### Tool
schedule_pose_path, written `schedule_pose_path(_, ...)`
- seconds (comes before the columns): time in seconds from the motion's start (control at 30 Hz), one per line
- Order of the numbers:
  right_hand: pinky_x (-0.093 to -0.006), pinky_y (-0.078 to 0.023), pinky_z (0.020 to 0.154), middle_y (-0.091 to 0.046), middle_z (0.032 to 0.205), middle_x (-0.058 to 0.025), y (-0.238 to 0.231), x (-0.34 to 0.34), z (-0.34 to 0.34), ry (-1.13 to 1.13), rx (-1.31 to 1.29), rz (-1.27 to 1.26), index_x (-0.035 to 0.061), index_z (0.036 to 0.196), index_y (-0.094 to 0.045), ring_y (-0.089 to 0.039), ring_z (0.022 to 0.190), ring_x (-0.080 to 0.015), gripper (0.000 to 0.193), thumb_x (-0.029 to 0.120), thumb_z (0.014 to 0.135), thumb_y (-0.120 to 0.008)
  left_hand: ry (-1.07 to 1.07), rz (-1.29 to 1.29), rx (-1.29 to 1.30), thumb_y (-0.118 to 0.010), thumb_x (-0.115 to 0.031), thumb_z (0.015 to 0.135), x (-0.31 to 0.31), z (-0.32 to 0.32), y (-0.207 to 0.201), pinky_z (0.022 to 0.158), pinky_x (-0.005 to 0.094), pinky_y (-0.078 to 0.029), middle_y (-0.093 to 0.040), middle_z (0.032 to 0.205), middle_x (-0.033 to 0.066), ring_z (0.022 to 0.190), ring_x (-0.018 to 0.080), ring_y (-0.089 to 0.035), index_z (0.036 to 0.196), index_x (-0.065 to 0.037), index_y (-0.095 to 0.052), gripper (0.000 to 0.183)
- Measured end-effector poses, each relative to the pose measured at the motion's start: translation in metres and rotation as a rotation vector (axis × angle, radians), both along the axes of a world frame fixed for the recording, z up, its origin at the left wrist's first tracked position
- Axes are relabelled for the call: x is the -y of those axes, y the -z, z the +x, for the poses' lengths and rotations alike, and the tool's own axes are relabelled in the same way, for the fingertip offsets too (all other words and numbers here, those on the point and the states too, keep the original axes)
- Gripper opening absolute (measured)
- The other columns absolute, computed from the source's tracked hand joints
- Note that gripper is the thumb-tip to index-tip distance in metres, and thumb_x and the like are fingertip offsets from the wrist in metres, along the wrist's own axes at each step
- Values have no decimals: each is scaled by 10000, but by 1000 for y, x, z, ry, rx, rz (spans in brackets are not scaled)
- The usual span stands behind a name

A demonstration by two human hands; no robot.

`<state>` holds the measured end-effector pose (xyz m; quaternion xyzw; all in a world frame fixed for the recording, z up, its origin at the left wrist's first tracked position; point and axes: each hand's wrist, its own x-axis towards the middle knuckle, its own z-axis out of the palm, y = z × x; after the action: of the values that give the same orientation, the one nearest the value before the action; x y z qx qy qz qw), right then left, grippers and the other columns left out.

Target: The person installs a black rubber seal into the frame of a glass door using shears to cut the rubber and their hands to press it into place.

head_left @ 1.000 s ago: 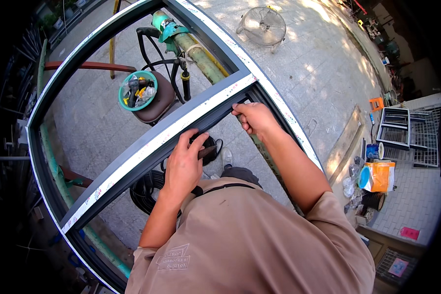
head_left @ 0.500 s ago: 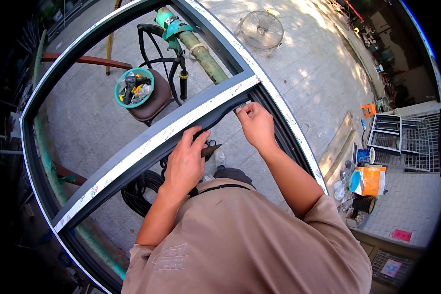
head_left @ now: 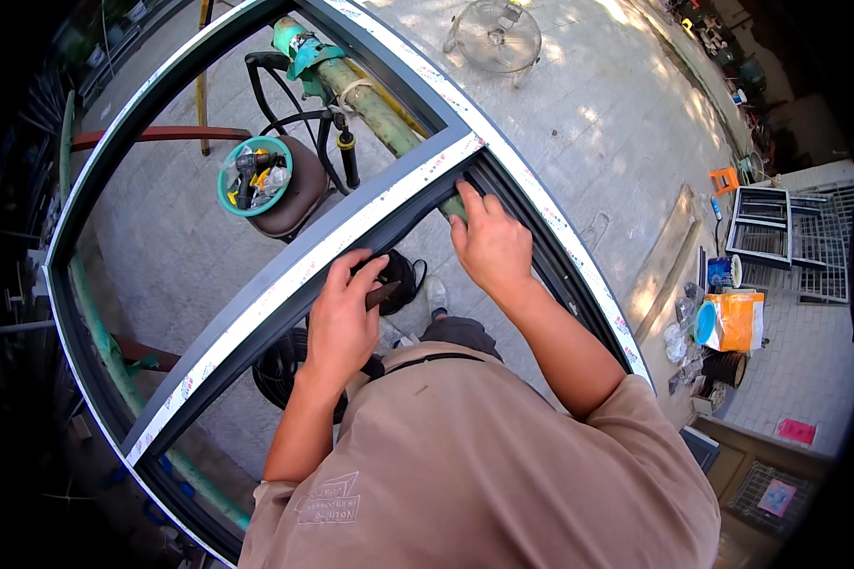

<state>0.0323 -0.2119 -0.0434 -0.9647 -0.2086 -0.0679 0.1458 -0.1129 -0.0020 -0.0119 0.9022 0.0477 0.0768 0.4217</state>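
A large window frame (head_left: 285,281) of grey and dark metal with printed white film lies across the view. Along the near side of its crossbar runs a black rubber strip (head_left: 410,226). My right hand (head_left: 495,245) presses a fingertip on the strip's right end by the corner, thumb apart from the index finger. Farther left, my left hand (head_left: 340,318) rests its fingertips on the crossbar's near edge. Held in that same hand is a dark pointed tool (head_left: 382,295), its handle hidden by the palm.
Beyond the crossbar, a teal basket (head_left: 282,196) with a power drill sits on a brown stool seat (head_left: 299,213). A green pole (head_left: 389,121) passes under the frame. Black coiled cable (head_left: 280,365) lies below. A fan (head_left: 498,38) stands beyond; an orange bag (head_left: 735,321) lies right.
My right hand has gone from pinching the strip's end to pressing it at the corner with a fingertip. The strip sags less there. My left hand has shifted slightly left.
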Motion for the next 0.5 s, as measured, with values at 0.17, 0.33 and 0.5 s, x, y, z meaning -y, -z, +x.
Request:
schedule_pose_path(0.17, -519, -609, 663, -691, 957, -158, -1, 2, 0, 4, -13, 25, 184, 1496, -622, -744, 761, -406, 557, 288, 963, -746, -29, -75, -11, -668, 115, 890, 4, 3, -3, 919, 429, -603, -654, 1346, 182, 1048, 357, -756, 1301, -16, -726, 435)
schedule_pose_path(0.33, -533, -611, 670, -736, 854, -173, -12, 6, -1, 9, -125, 5, 186, 1563, -578, -742, 705, -417, 633, 281, 958, -738, -53, -44, 2, -655, 121, 907, 6, 4, -4, 914, 408, -591, -664, 1311, 173, 1045, 336, -740, 1280, -18, -740, 408)
schedule_pose_path(0.5, -569, -608, 707, -746, 769, -208, -17, 8, 4, 10, -283, 54, 193, 1609, -533, -743, 706, -445, 661, 266, 973, -698, -77, -33, -32, -646, 124, 927, 10, 5, -6, 910, 387, -585, -668, 1298, 171, 1032, 320, -733, 1271, -19, -748, 386)
